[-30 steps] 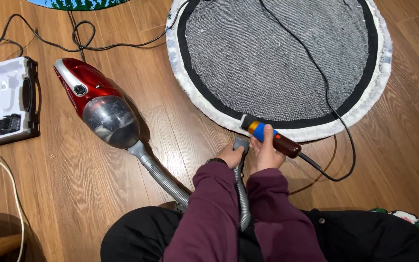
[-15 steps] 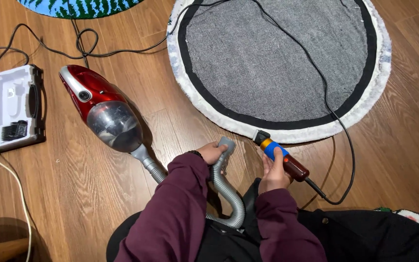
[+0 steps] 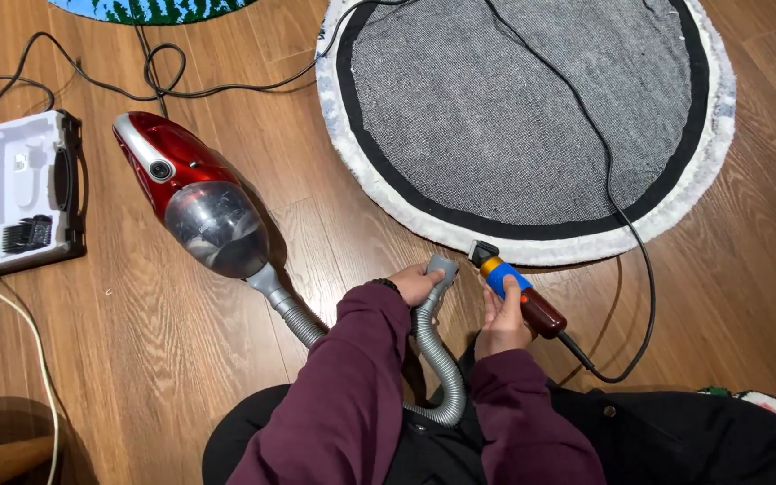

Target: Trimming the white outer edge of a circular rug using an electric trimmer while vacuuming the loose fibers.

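Left hand point(image 3: 415, 284) closed around the nozzle point(image 3: 439, 270) of the grey hose point(image 3: 437, 359), its fingers mostly hidden behind the nozzle; the hose loops into the lap — its lowest bend partly hidden by the sleeve point(image 3: 352, 395) — and runs to the red vacuum point(image 3: 192, 207) on the floor point(image 3: 136, 341); right hand point(image 3: 498, 325) grips a corded trimmer point(image 3: 518, 295), its tip just beside the round rug point(image 3: 532, 117), cut off at the top.
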